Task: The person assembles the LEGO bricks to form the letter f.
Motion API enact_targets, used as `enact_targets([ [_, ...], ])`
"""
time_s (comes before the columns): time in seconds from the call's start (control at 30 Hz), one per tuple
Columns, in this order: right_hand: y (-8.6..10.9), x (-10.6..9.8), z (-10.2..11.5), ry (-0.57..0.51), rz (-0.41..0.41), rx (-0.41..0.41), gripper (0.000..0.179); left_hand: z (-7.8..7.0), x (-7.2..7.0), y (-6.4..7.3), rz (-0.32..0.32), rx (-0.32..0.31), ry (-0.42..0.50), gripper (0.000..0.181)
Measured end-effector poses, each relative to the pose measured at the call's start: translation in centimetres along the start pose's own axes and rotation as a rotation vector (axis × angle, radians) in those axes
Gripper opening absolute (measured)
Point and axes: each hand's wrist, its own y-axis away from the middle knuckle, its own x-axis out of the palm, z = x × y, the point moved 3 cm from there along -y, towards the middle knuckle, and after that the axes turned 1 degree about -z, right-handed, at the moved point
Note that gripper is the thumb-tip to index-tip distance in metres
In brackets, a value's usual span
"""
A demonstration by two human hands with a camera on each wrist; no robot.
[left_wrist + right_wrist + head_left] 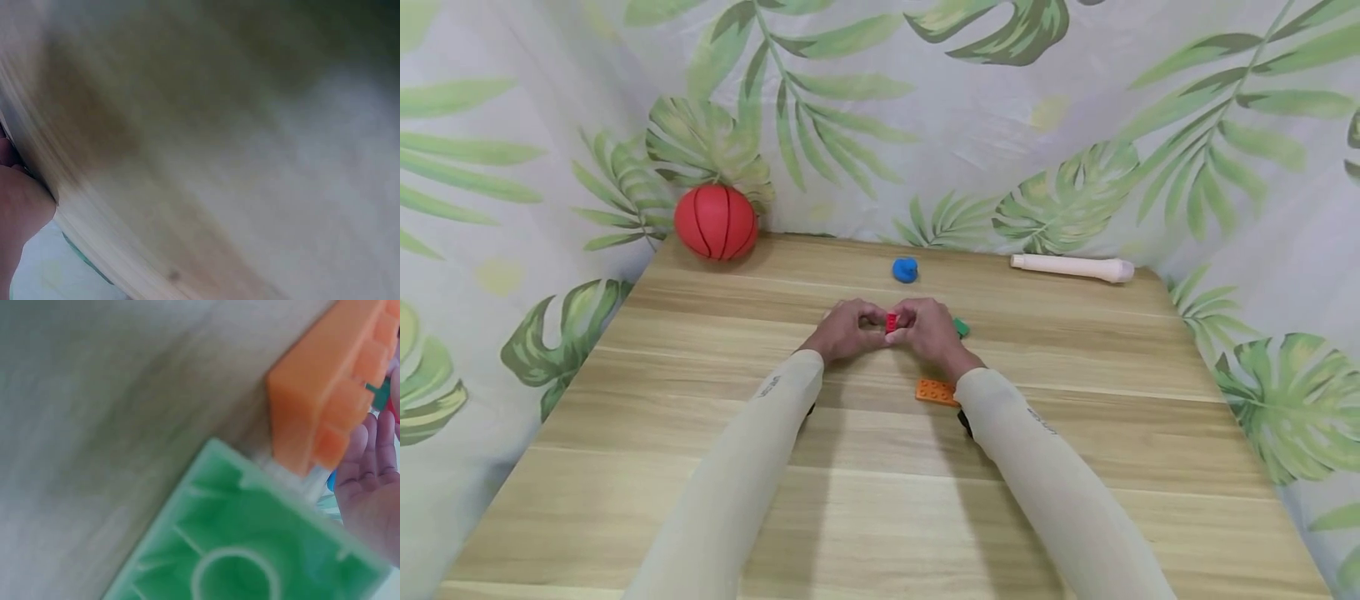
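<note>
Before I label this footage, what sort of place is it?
Perhaps a makeshift play or filming corner: leaf-print cloth hangs behind and beside a wood-grain table with a red ball on it.

Curtained-off tabletop set-up: your table (880,517) wood-grained, leaf-print cloth (970,150) hung left, far and right. Play-corner look from ball (716,222) far left, bricks (936,392) nearer you. Kind of room beyond: can't tell.

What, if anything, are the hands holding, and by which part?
A small red block, by its left and right sides, between the left hand and right hand; exact finger contact is unclear.
</note>
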Motion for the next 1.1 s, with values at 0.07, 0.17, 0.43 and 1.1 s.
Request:
enact_targets([
  [0.07,0.0,0.0,0.0,0.012,-0.002,-0.012,0.021,0.0,0.0,0.0,-0.003,-0.004,0.003,0.032],
  [0.17,-0.1,0.1,0.0,0.025,0.001,-0.022,0.019,0.2,-0.1,0.1,-0.001,-0.016,0.017,0.033],
  [0.43,0.1,0.1,0.2,0.036,0.013,-0.009,0.022,0.4,-0.1,0.1,0.000,-0.027,-0.003,0.033],
  [1.1,5.1,-4.5,-3.5,-0.036,0.505,-0.030,0.046,-0.1,0.1,0.0,0.019,-0.058,-0.005,0.044],
])
